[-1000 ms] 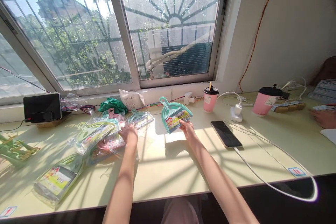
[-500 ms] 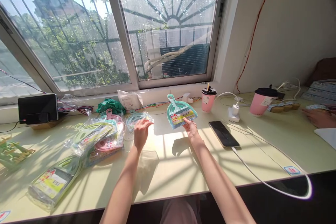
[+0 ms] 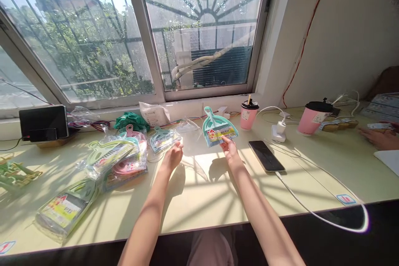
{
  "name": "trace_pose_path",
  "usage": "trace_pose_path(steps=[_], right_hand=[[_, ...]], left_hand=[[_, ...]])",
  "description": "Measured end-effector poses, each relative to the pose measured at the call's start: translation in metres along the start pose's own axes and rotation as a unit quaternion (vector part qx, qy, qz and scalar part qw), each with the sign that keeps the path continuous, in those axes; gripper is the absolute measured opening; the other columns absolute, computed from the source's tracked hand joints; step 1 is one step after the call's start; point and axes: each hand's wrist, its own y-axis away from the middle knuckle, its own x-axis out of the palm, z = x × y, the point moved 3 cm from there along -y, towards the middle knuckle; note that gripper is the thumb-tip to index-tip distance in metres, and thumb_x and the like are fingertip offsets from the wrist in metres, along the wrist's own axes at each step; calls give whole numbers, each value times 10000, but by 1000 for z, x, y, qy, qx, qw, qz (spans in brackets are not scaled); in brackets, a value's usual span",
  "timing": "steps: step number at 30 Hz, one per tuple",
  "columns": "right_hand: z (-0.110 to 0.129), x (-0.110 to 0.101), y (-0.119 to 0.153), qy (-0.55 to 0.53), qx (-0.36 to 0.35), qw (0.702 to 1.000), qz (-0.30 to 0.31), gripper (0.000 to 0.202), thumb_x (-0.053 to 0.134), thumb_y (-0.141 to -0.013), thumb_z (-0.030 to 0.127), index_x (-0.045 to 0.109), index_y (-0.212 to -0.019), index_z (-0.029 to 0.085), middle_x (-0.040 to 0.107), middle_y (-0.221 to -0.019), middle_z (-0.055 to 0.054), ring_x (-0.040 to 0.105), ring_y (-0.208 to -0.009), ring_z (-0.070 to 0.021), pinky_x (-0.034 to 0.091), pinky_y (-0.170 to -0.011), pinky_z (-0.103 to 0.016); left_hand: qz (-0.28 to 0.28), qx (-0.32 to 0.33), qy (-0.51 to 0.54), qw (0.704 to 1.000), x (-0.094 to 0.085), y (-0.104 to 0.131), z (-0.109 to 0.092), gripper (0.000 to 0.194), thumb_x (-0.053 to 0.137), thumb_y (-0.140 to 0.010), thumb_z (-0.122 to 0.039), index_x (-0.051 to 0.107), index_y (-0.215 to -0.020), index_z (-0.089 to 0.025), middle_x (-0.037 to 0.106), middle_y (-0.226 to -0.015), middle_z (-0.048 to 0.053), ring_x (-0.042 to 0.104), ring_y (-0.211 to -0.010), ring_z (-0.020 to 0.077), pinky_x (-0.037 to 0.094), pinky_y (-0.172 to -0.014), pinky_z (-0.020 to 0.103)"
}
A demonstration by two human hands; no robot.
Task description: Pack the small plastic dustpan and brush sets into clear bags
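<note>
My right hand (image 3: 229,149) grips a small teal dustpan-and-brush set (image 3: 219,129) by its lower edge, held above the table with the handle up. Its yellow printed label faces me. To the left, my left hand (image 3: 175,154) is closed in a pinch on a clear plastic bag (image 3: 188,126); the bag is see-through and its outline is hard to follow. Just behind that hand lies a wrapped teal dustpan set (image 3: 162,138). Further left, several wrapped sets are piled, among them a green one (image 3: 109,156) and a pink one (image 3: 127,167).
A phone (image 3: 266,156) with a white cable lies right of my right hand. Pink cups (image 3: 248,117) stand near the window. A charger (image 3: 278,131), a dark-screened device (image 3: 44,124) and a green crumpled bag (image 3: 131,122) are around. Another person's hand (image 3: 378,137) shows at far right.
My left hand has moved slightly right and down, and the clear bag now spreads up beyond it. The dustpan set in my right hand has shifted slightly right and up.
</note>
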Motion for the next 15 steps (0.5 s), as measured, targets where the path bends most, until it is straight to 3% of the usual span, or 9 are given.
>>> trace_pose_path(steps=[3, 6, 10, 13, 15], right_hand=[[3, 1, -2, 4, 15, 1000, -15, 310, 972, -794, 179, 849, -1058, 285, 945, -1019, -59, 929, -1284, -348, 796, -1164, -473], [6, 2, -5, 26, 45, 999, -4, 306, 938, -762, 68, 788, -911, 290, 884, -835, -21, 955, -1108, -333, 831, -1018, -430], [7, 4, 2, 123, 105, 982, 100, 345, 982, -721, 11, 786, -851, 264, 887, -842, -65, 931, -921, -329, 816, -857, -408], [3, 4, 14, 200, 142, 954, 173, 329, 997, -704, 14, 808, -843, 246, 903, -903, -103, 910, -904, -320, 787, -858, -402], [-1, 3, 19, 240, 158, 939, 190, 331, 998, -688, 33, 787, -815, 254, 890, -900, -89, 896, -905, -306, 768, -860, -395]], left_hand=[[18, -32, -3, 999, 4, -2, 6, 406, 545, -1005, 61, 836, -1103, -205, 858, -1238, 208, 869, -1205, 372, 713, -1047, 439], [3, -70, 17, 997, 8, -3, 13, 484, 550, -905, 111, 837, -1121, -213, 839, -1259, 208, 849, -1226, 390, 689, -1062, 453], [-64, -135, 54, 987, 11, -2, 27, 512, 535, -947, 81, 843, -1244, -202, 820, -1354, 200, 834, -1250, 358, 677, -1050, 420], [-96, -160, 59, 981, 14, -1, 40, 359, 555, -1019, 4, 834, -1065, -216, 829, -1198, 185, 829, -1203, 372, 691, -1060, 459], [-125, -175, 66, 974, 15, 0, 47, 299, 595, -1056, -66, 780, -909, -247, 823, -1098, 175, 827, -1156, 392, 704, -1047, 500]])
